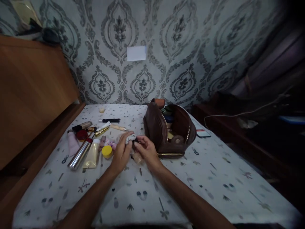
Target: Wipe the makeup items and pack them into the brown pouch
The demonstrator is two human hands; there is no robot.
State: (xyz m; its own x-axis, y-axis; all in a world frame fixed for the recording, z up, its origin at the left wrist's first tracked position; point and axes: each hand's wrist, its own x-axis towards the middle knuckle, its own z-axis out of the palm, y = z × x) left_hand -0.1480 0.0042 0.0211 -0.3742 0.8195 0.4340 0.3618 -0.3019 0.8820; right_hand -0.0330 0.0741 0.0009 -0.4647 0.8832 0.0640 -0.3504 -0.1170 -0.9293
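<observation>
My left hand (121,153) is closed around a bunched whitish, cloth-like piece (130,138). From the right, the fingertips of my right hand (149,152) pinch a small dark piece (135,140) against it; its kind is unclear. Just beneath my hands lies a small beige bottle (137,158), partly hidden. A brown toiletry bag (154,127) stands unzipped beside my right hand, with several items inside. Left of my left hand are a yellow-lidded jar (107,151), a cream-coloured tube (92,154) and a silver cylinder (81,152).
More cosmetics lie at the left, among them a pink tube (72,143), a dark red round jar (81,135) and a black pen-like stick (111,120). Behind the bag a phone (203,133) rests on the patterned cloth (133,197). A wooden panel (35,95) borders the left side.
</observation>
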